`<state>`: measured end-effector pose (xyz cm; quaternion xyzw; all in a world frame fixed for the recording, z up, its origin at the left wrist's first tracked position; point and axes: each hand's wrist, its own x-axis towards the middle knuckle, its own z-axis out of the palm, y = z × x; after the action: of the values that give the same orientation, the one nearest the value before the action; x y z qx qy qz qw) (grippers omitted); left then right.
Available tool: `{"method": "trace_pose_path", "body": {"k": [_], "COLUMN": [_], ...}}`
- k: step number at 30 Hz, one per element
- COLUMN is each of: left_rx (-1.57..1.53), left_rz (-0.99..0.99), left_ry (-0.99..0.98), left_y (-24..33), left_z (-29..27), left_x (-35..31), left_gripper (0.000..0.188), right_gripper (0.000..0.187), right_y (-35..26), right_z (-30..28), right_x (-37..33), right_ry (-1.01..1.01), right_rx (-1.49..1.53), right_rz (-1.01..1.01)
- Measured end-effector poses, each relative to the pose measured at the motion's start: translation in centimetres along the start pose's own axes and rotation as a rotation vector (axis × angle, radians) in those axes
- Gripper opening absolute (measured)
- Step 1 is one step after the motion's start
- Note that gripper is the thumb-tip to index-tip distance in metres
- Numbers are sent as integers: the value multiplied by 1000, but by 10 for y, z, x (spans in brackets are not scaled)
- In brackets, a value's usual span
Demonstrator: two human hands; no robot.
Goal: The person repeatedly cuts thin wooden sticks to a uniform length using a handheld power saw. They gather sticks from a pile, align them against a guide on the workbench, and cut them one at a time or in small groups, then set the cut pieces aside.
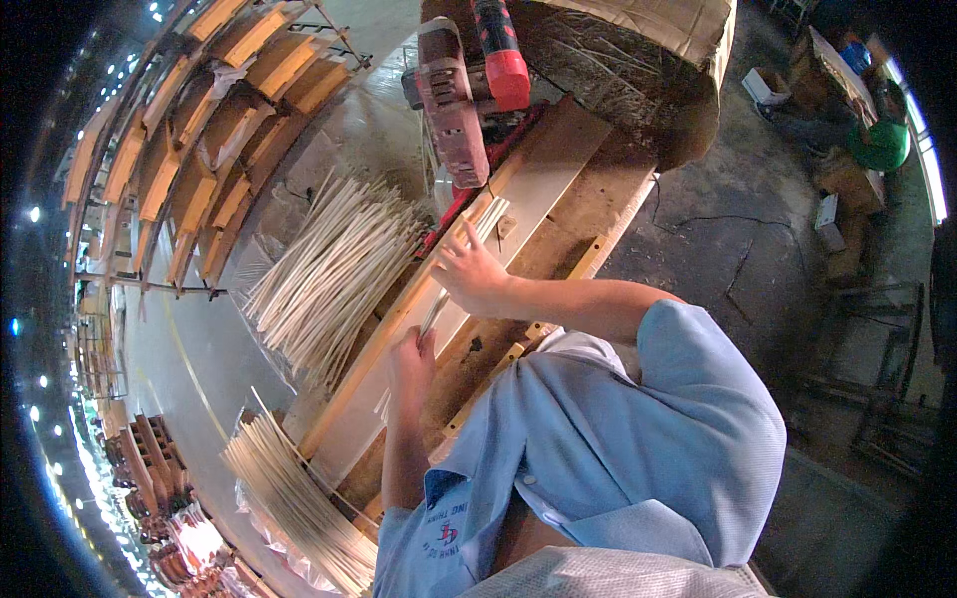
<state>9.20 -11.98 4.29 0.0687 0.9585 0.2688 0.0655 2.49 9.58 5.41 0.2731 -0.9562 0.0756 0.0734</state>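
A few thin pale sticks (435, 309) lie slantwise along the workbench (543, 239), running between my two hands. My left hand (411, 361) is closed round their nearer part, with loose ends showing below it. Farther up, my right hand (469, 273) is closed on the same sticks, its fingers bent over them. Their far ends (490, 215) poke out past the fingers toward a power saw (454, 110) with a red base. The saw's blade cannot be made out. A wooden rail (364, 384) runs along the bench's left side.
Left of the bench lies a large pile of pale sticks (334, 269); another bundle (294, 498) is nearer me. A red-and-black tool handle (503, 60) stands by the saw. Behind is a big cardboard box (638, 90). Wooden racks (219, 130) stand far left; a person in green (882, 145) is far right.
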Motion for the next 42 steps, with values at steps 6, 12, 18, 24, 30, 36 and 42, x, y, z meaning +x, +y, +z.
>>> {"method": "trace_pose_path", "body": {"k": [6, 12, 18, 24, 30, 36, 42], "left_rx": [-82, -161, -206, -249, -338, -341, -321], "left_rz": [70, -35, -104, -119, -136, -129, -172], "left_ry": [38, -203, -283, -313, -305, -300, -298], "left_y": [-49, -39, -53, -55, -58, -58, -50], "left_z": [18, 4, 5, 8, 10, 11, 7], "left_x": [17, 44, 47, 49, 47, 47, 48], "left_gripper": [39, 46, 48, 51, 54, 53, 53], "right_gripper": [59, 74, 77, 72, 64, 53, 50], "right_y": [-8, 8, 5, 13, 20, 27, 28], "right_z": [15, 44, 46, 47, 52, 47, 51], "right_x": [-27, -38, -42, -40, -40, -34, -34], "right_ry": [49, 79, 107, 144, 282, 250, 303], "right_rx": [165, 85, 132, 160, 214, 215, 213], "right_rz": [125, 119, 172, 165, 121, 125, 137]}}
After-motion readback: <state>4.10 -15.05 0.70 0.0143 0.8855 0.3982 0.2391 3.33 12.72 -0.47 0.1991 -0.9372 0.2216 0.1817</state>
